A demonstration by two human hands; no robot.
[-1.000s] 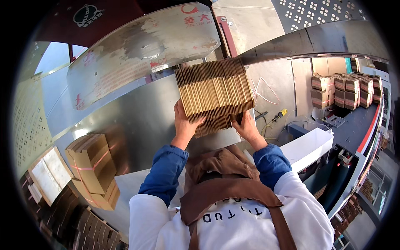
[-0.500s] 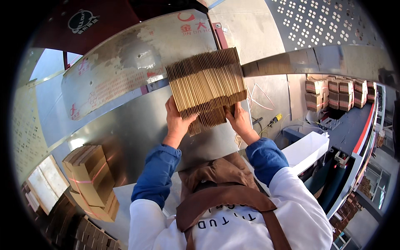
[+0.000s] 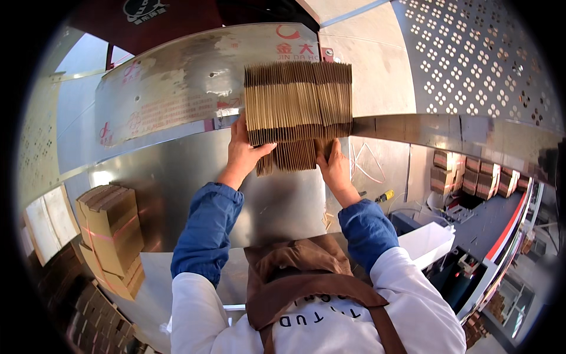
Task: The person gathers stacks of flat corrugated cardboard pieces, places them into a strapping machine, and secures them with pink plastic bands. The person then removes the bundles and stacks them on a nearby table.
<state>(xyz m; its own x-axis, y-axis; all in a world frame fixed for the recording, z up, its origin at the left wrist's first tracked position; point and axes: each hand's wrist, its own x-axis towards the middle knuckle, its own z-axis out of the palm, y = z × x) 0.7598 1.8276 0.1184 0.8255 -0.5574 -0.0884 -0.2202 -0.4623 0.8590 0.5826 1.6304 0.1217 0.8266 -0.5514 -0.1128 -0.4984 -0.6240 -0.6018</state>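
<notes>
A thick stack of folded brown cardboard pieces (image 3: 298, 106), standing on edge like pages, is between my two hands over the metal work surface (image 3: 277, 206). My left hand (image 3: 243, 152) grips its lower left corner, the thumb across the near edge. At the lower right corner, my right hand (image 3: 335, 168) presses with thumb and fingers. Narrower cardboard flaps hang from the stack's near side between the hands. The undersides of the stack and some fingertips are hidden.
Strapped cardboard bundles (image 3: 109, 230) stand at the left. A steel rail (image 3: 442, 127) runs right from the stack. Beyond it is a perforated grey panel (image 3: 471, 59). More bundles (image 3: 471, 174) sit on a machine at the right, near a white box (image 3: 427, 245).
The stack has turned from a slant to nearly level with the rail, its right end swinging toward me. Both hands moved with it and kept their grip. My view shifted slightly.
</notes>
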